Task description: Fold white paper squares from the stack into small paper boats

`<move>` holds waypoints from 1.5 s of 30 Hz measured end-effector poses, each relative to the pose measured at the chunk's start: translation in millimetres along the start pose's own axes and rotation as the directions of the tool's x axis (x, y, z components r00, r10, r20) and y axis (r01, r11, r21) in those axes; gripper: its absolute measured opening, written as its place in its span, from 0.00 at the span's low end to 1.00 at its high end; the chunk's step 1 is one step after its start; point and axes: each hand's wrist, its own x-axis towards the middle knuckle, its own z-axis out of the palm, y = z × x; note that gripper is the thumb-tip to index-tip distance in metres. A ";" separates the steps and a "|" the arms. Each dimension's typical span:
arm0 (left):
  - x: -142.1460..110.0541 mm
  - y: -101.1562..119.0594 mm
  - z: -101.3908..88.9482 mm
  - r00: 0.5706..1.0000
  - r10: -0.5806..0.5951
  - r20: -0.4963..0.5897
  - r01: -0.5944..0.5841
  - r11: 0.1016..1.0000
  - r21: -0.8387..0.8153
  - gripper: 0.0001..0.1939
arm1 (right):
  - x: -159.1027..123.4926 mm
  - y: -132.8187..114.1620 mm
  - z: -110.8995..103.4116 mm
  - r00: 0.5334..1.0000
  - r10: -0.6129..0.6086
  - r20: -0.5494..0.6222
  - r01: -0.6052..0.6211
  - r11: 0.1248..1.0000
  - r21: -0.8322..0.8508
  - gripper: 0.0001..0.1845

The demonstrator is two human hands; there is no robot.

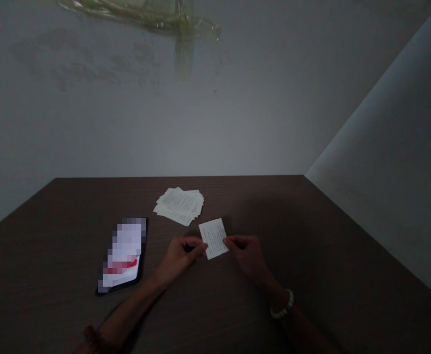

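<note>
Between my two hands is a small white slip of paper (214, 238) with lines of printed text, too small to read. My left hand (182, 251) pinches its left edge between thumb and fingers. On the opposite edge, my right hand (247, 253) grips the slip the same way. The slip is held slightly tilted over the dark table. Just beyond it lies a loose, fanned pile of similar printed slips (180, 204), which neither hand touches.
A phone (125, 253) with a lit, blurred screen lies left of my left hand. The dark wooden table (274, 211) meets a stained wall (237, 113) at the back. A pale slanted surface (395, 162) borders its right side.
</note>
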 end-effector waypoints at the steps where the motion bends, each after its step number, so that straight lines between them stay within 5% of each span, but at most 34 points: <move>1: -0.2 0.6 0.8 1.000 -0.005 0.005 0.005 1.000 0.012 0.18 | -0.2 0.0 -0.2 1.000 -0.006 -0.013 0.006 1.000 -0.007 0.16; 15: -2.9 -1.6 3.6 0.992 0.012 0.125 -0.019 0.998 0.055 0.17 | 0.7 -3.8 -2.5 0.999 -0.010 -0.040 0.010 1.000 0.000 0.15; 27: -2.6 -3.7 3.3 0.992 0.002 0.124 -0.007 0.999 0.040 0.17 | 4.2 -10.4 -7.8 0.990 0.071 0.119 -0.074 0.997 0.018 0.21; 45: -3.7 -0.5 5.8 0.997 0.030 0.073 -0.036 0.996 0.087 0.17 | 0.0 -7.5 -2.7 0.998 0.037 0.054 -0.033 0.996 -0.081 0.18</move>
